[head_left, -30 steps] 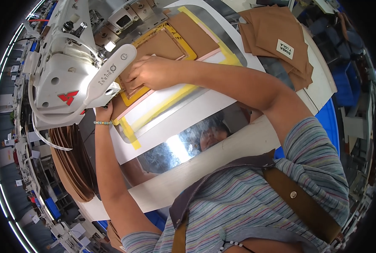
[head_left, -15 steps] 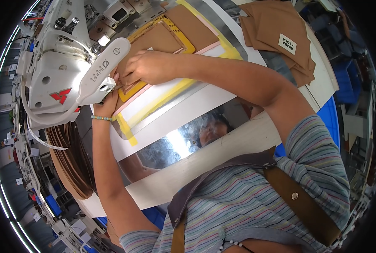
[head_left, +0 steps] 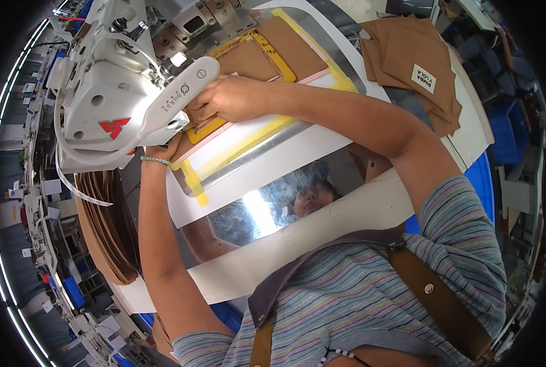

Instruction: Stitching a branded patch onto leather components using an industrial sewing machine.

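Note:
My right hand (head_left: 239,98) reaches in under the sewing machine's white lamp arm (head_left: 184,92). Its bent fingers are bunched together over a yellow frame (head_left: 287,68) that lies around a brown piece (head_left: 239,60). The fingertips are partly behind the lamp arm, so what they pinch cannot be made out. Wearing a beaded bracelet (head_left: 157,160) at the wrist, my left hand (head_left: 164,148) rests by the frame's near left corner. Most of its fingers are behind the machine head (head_left: 98,110).
Brown pieces are piled at the right (head_left: 401,49), the top one bearing a white label (head_left: 423,78). Another brown stack (head_left: 104,226) stands at the left. Yellow tape (head_left: 242,150) edges the work template. A shiny metal plate (head_left: 224,214) lies nearer my body.
The whole view has shifted, so the machine and frame appear farther right. My left hand's fingers are more hidden behind the machine. My right hand stays over the frame, fingers bent.

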The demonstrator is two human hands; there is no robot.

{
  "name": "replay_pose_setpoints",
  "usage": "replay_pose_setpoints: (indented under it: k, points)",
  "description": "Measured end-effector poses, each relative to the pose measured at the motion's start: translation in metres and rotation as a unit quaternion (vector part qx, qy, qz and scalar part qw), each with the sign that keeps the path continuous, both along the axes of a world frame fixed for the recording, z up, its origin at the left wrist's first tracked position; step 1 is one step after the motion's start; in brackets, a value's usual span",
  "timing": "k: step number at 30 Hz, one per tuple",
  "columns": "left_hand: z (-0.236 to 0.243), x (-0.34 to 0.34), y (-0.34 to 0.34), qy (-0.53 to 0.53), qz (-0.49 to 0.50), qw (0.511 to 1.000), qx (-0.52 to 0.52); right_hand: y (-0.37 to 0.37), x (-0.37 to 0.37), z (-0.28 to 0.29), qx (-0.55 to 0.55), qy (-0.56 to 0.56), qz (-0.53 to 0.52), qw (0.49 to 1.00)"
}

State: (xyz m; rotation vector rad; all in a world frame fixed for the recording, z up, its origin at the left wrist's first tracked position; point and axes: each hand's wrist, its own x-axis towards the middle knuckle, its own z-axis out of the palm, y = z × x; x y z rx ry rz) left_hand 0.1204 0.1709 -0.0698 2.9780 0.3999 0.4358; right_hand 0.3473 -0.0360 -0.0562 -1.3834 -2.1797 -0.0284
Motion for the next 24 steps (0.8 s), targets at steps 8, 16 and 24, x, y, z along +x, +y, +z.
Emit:
replay_pose_setpoints:
  k: [8, 16, 24]
  points:
    - [-0.011, -0.003, 0.009, -0.075, -0.022, 0.996, -0.044, 0.002, -0.003, 0.001, 0.005, 0.015, 0.012, 1.000]
    - [-0.016, -0.009, 0.007, -0.058, -0.007, 0.997, -0.044, 0.005, -0.004, 0.033, -0.160, 0.032, -0.005, 0.987]
    - [-0.014, -0.035, -0.023, -0.147, 0.113, 0.947, -0.261, 0.008, -0.002, 0.044, -0.157, -0.011, -0.057, 0.986]
